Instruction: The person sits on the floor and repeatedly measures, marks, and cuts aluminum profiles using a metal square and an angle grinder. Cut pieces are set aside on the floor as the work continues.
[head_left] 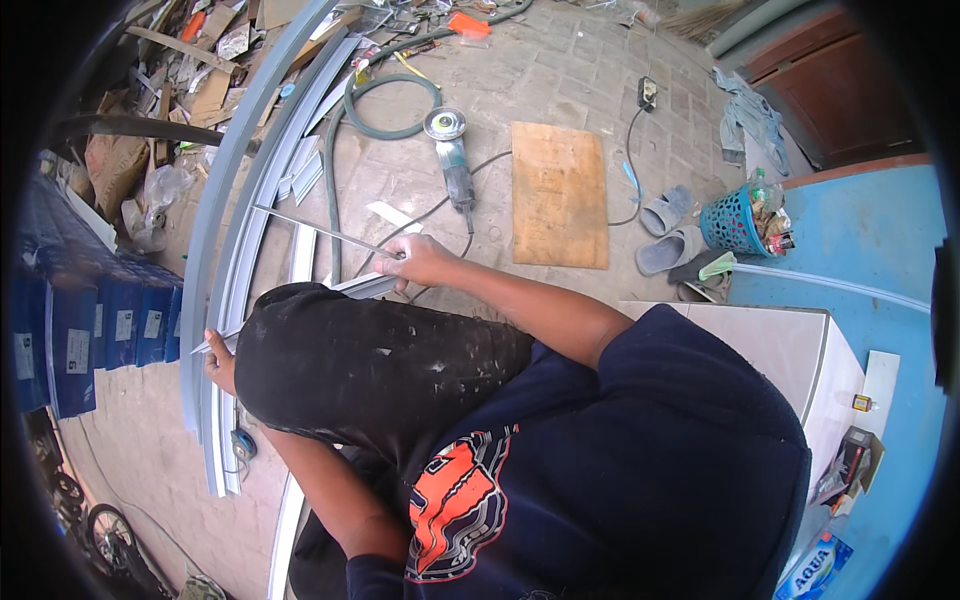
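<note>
Two hands grip: right hand (420, 262) pinches a thin metal strip (320, 230), left hand (221, 362) clasps the aluminium profile (215, 330) edge.

A thin, straight metal strip (320, 230) is slanting above the paved floor, its near end lying under fingers just left of the angle grinder (455, 165). A short, pale aluminium profile piece (362, 287) is lying tilted directly below that end, well below the grinder.
</note>
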